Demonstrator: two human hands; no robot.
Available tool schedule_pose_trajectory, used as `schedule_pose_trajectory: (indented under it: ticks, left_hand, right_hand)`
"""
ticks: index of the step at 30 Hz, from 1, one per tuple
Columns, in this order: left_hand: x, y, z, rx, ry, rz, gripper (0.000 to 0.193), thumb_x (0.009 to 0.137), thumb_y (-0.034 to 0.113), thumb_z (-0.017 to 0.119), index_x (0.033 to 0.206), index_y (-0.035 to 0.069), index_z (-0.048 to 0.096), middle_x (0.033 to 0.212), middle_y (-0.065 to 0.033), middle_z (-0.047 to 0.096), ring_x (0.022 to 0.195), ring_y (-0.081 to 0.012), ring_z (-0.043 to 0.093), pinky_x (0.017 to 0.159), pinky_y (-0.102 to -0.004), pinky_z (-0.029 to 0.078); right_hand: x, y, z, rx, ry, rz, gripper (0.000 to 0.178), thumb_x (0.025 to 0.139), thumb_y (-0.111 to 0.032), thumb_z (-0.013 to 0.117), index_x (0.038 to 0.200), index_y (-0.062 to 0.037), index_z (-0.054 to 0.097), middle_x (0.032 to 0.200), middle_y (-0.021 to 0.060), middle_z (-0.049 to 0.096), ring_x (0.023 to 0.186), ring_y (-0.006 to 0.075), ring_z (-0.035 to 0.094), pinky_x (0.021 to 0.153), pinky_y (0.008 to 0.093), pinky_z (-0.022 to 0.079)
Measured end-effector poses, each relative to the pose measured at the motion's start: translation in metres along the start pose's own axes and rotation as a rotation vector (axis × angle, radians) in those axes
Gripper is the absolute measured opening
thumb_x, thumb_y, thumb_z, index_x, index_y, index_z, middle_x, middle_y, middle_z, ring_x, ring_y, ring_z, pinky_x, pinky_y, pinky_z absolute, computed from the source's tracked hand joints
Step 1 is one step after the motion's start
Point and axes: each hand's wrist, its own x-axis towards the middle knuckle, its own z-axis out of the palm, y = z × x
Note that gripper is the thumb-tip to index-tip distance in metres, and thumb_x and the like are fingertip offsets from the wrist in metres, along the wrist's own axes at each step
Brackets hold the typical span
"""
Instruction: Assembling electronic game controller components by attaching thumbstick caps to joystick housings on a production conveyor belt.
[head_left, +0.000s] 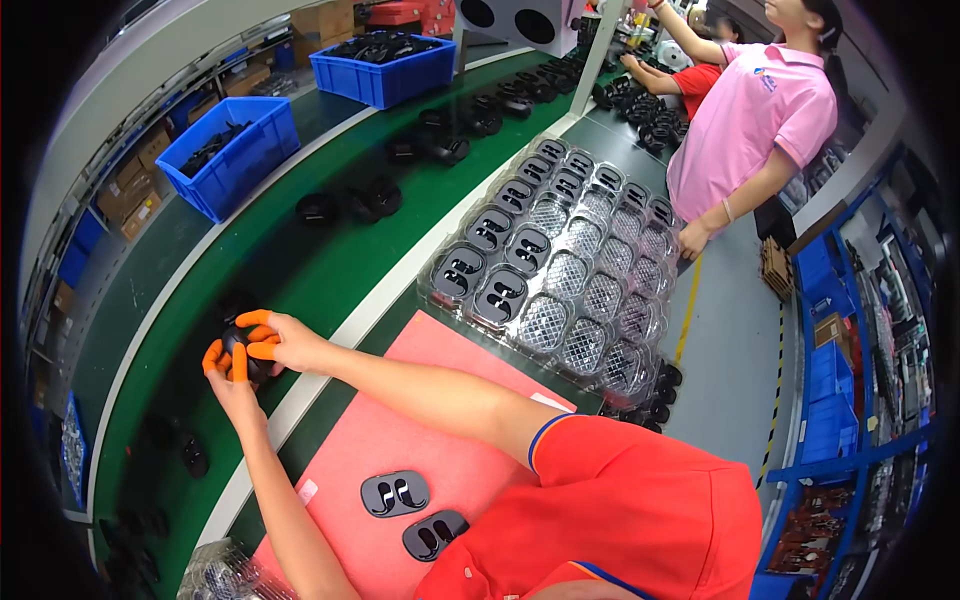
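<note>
Over the green conveyor belt point(330, 255), both my hands close around a black rounded part point(236, 341), its exact kind partly hidden by fingers. My left hand point(236, 388) grips it from the near side, and my right hand point(284, 342) from the right. Orange finger cots cover several fingertips. Another dark part lies on the belt just beyond them. Below my right forearm, a pink mat point(410, 385) bears two grey oval pieces with glossy black inlays, one point(394, 494) lying whole in view and the other point(434, 536) beside my red shirt.
A clear plastic blister tray point(548, 322) right of the belt has grey oval pieces in some pockets. Black parts point(372, 200) lie along the belt. Blue bins point(232, 160) stand beyond it. A person in a pink shirt point(752, 125) stands by the tray's far right; another in red works farther back.
</note>
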Motion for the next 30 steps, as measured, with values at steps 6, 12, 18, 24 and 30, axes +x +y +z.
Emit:
schedule_pose_trajectory:
  ticks: [6, 12, 18, 24, 30]
  left_hand:
    - [0.000, -0.006, 0.004, 0.005, -0.054, 0.174, 0.041, 0.088, 0.011, 0.060, 0.125, 0.005, 0.046, 0.117, -0.0081, 0.052, 0.101, -0.0154, 0.052, 0.088, -0.0239, 0.040]
    - [0.000, -0.008, -0.008, 0.079, -0.047, 0.081, 0.041, 0.087, 0.017, 0.063, 0.124, 0.006, 0.046, 0.108, -0.0077, 0.052, 0.100, -0.0153, 0.051, 0.087, -0.0268, 0.041]
    - [-0.007, 0.003, -0.002, 0.104, -0.033, 0.254, 0.041, 0.083, 0.012, 0.066, 0.119, 0.000, 0.051, 0.114, -0.0117, 0.055, 0.106, -0.0203, 0.053, 0.090, -0.0314, 0.043]
    - [-0.004, 0.007, 0.000, -0.123, -0.052, 0.217, 0.048, 0.075, 0.007, 0.073, 0.118, 0.002, 0.050, 0.109, -0.0125, 0.056, 0.101, -0.0211, 0.057, 0.083, -0.0312, 0.048]
    - [-0.006, 0.013, -0.010, -0.593, -0.055, -0.068, 0.030, 0.095, 0.017, 0.044, 0.123, 0.008, 0.050, 0.116, -0.0027, 0.054, 0.110, -0.0158, 0.050, 0.093, -0.0338, 0.041]
  right_hand:
    - [-0.004, -0.003, -0.006, 0.093, -0.010, 0.150, 0.055, 0.083, -0.008, 0.055, 0.134, -0.0039, 0.036, 0.116, 0.0169, 0.054, 0.102, 0.0252, 0.057, 0.069, 0.0357, 0.056]
    - [-0.002, 0.014, 0.000, -0.089, -0.016, 0.007, 0.052, 0.086, -0.004, 0.054, 0.135, -0.0056, 0.036, 0.115, 0.0120, 0.054, 0.090, 0.0163, 0.059, 0.061, 0.0278, 0.052]
    - [0.003, 0.010, 0.005, -0.045, -0.001, 0.037, 0.057, 0.079, -0.018, 0.068, 0.128, -0.0063, 0.042, 0.103, 0.0110, 0.058, 0.079, 0.0152, 0.060, 0.056, 0.0272, 0.051]
    - [0.004, 0.004, -0.003, -0.062, -0.038, 0.135, 0.047, 0.085, -0.008, 0.058, 0.130, -0.0097, 0.043, 0.116, 0.0134, 0.055, 0.097, 0.0189, 0.059, 0.072, 0.0302, 0.054]
    - [0.006, -0.007, -0.017, -0.042, 0.147, 0.210, 0.032, 0.091, -0.008, 0.048, 0.123, -0.0043, 0.051, 0.100, 0.0085, 0.061, 0.085, 0.0168, 0.062, 0.072, 0.0292, 0.053]
